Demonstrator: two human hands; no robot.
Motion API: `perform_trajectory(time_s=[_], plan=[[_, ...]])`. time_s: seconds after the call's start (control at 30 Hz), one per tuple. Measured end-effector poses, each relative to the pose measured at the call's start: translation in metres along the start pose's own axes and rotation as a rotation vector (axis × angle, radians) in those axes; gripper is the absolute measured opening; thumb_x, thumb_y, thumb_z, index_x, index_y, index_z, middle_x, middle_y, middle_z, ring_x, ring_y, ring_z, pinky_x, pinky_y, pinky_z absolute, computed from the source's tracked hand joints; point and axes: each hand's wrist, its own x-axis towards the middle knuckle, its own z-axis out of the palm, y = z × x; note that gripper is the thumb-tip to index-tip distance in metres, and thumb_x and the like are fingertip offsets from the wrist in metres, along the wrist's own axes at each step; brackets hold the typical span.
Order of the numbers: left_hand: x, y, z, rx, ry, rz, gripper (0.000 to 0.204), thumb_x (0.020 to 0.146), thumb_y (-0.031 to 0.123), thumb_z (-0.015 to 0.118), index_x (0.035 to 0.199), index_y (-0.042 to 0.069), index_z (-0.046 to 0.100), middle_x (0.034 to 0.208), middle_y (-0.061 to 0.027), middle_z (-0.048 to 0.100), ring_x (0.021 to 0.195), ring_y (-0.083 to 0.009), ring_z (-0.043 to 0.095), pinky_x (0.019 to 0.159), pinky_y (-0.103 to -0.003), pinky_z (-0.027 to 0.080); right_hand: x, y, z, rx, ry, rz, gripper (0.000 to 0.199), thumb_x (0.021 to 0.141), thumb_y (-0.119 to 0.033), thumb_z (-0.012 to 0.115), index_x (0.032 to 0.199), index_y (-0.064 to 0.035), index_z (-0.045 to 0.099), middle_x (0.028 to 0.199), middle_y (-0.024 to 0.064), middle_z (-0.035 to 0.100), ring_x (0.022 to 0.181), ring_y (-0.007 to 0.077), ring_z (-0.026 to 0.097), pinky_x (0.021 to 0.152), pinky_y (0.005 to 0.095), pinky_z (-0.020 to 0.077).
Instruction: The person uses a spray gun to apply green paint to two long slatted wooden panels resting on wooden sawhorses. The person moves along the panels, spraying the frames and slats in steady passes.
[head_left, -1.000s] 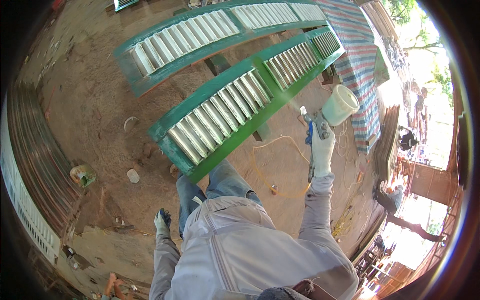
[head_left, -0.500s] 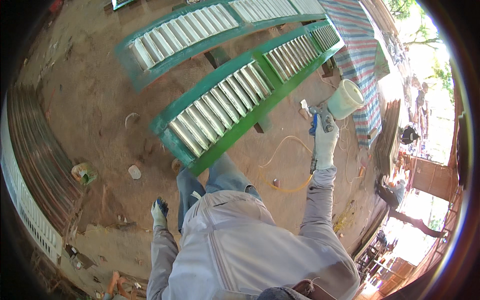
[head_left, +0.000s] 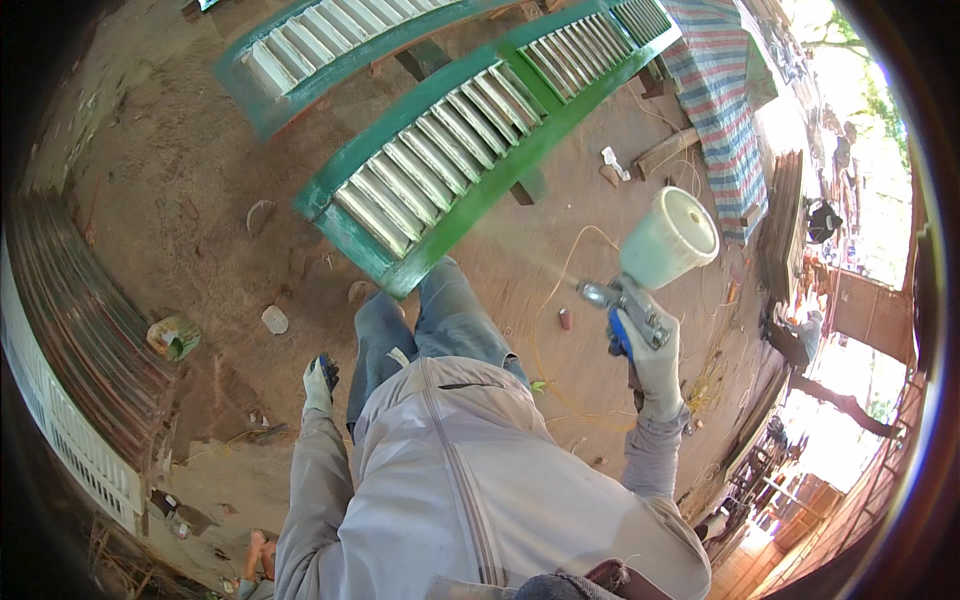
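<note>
My right hand (head_left: 657, 368), in a white glove with blue fingers, is closed around the grip of a silver metal spray gun (head_left: 632, 308). A translucent, pale green cylindrical cup with a whitish lid (head_left: 668, 240) sits tilted on top of the gun. The nozzle points toward the upper left, and a faint pale mist (head_left: 545, 263) trails from it toward a long green-framed panel with whitish slats (head_left: 490, 122). This panel lies slantwise ahead of my blue denim trousers (head_left: 455, 310), apart from the gun; its near rail is the brighter green. Beyond it, roughly parallel, lies a second green-framed slatted panel (head_left: 345, 32). A red, white and blue striped sheet (head_left: 722, 120) spreads near the panels' right side. My left hand (head_left: 320, 383), gloved likewise, hangs low beside my left leg, well apart from the panels; how far open it is, or whether it holds anything, I cannot tell.
</note>
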Motion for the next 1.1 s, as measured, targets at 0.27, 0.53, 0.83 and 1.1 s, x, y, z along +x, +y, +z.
perform_trajectory(time_s=[0.27,0.53,0.83,1.1], plan=[[0.006,0.025,-0.016,0.075,0.052,0.089,0.025,0.100,0.031,0.060,0.118,0.014,0.064,0.099,-0.0039,0.074,0.076,-0.0187,0.070,0.062,-0.032,0.055,-0.025,0.018,0.009,0.098,-0.024,0.016,0.043,0.095,-0.002,0.065,0.137,0.0047,0.058,0.097,0.0045,0.069,0.072,0.0064,0.058,0.061,0.0217,0.0480],[-0.033,-0.023,-0.012,-0.035,0.031,0.208,0.024,0.098,0.031,0.061,0.114,0.012,0.065,0.091,-0.0047,0.072,0.074,-0.0176,0.068,0.059,-0.030,0.051,-0.023,0.016,0.021,-0.016,-0.225,-0.144,0.046,0.096,-0.005,0.064,0.140,0.0052,0.055,0.103,0.0075,0.069,0.071,0.0079,0.059,0.061,0.0220,0.0495],[0.000,-0.039,-0.104,-0.080,0.069,0.009,0.024,0.096,0.028,0.062,0.113,0.011,0.066,0.088,-0.0059,0.070,0.067,-0.0222,0.066,0.057,-0.035,0.051,-0.065,0.002,0.170,0.145,-0.192,-0.217,0.043,0.098,-0.003,0.063,0.140,0.0034,0.056,0.099,0.0069,0.068,0.074,0.0089,0.062,0.063,0.0240,0.0524],[0.023,0.050,-0.324,0.038,0.101,0.192,0.017,0.102,0.027,0.058,0.104,0.011,0.064,0.084,-0.0032,0.070,0.061,-0.0153,0.063,0.052,-0.030,0.049,-0.070,-0.008,0.319,0.262,0.118,-0.272,0.033,0.098,-0.004,0.064,0.131,0.0012,0.064,0.098,0.0010,0.069,0.078,0.0040,0.055,0.068,0.0225,0.0489]])
